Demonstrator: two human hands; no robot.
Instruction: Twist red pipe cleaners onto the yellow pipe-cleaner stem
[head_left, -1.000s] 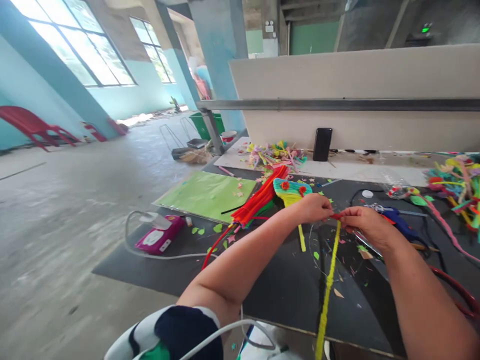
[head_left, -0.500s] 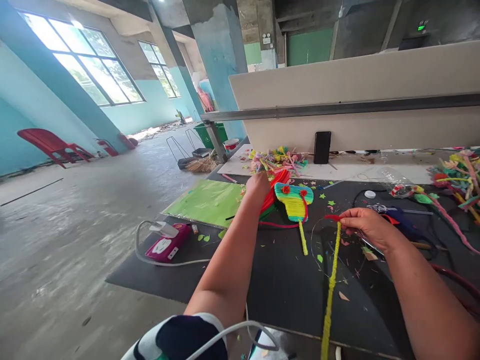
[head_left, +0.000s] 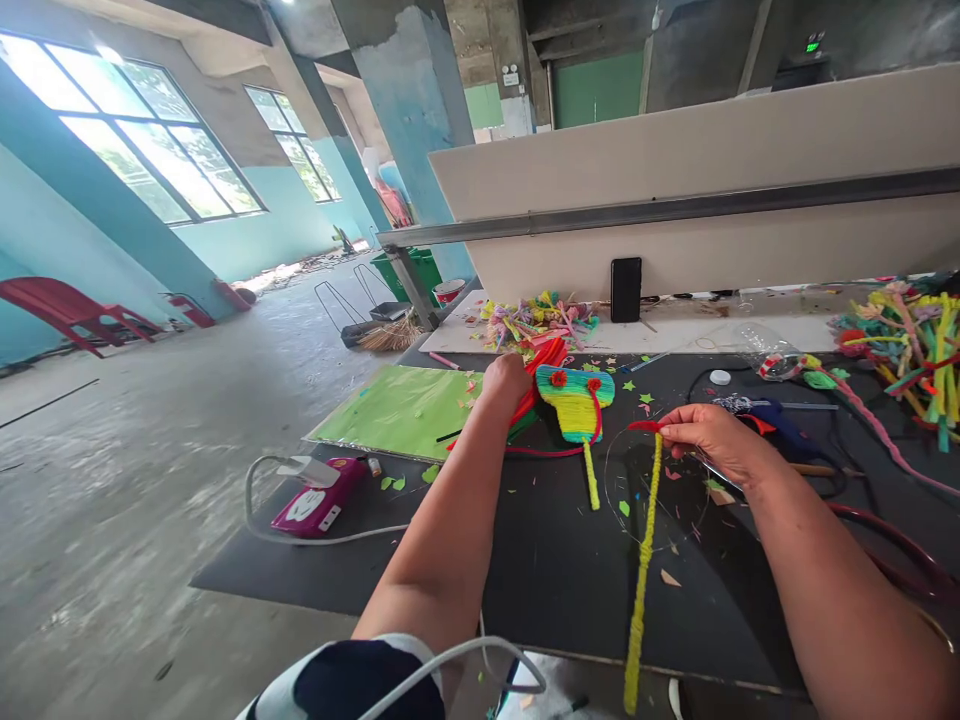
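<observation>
In the head view my right hand (head_left: 705,440) pinches the top of a long yellow fuzzy stem (head_left: 645,570), which looks like wound pipe cleaner and hangs toward the table's front edge. A short red piece (head_left: 642,426) juts left from the same pinch. My left hand (head_left: 506,382) is curled at the bundle of red pipe cleaners (head_left: 547,355); its fingertips are hidden, so what it grips does not show. Between the hands lies a teal-and-yellow pipe-cleaner figure (head_left: 574,410) with two red pompom-like spots, a red strand and a yellow stem.
Behind are a pile of pipe-cleaner scraps (head_left: 536,322) and a black phone (head_left: 625,290) leaning on a white board. A green sheet (head_left: 390,410) and a purple box (head_left: 319,500) with a white cable lie left. More pipe cleaners (head_left: 926,345) and a clear bottle (head_left: 757,345) are at right.
The view has turned slightly right, so the scene sits further left. Both hands stay at about the same places over the table, the right one still pinching the yellow stem.
</observation>
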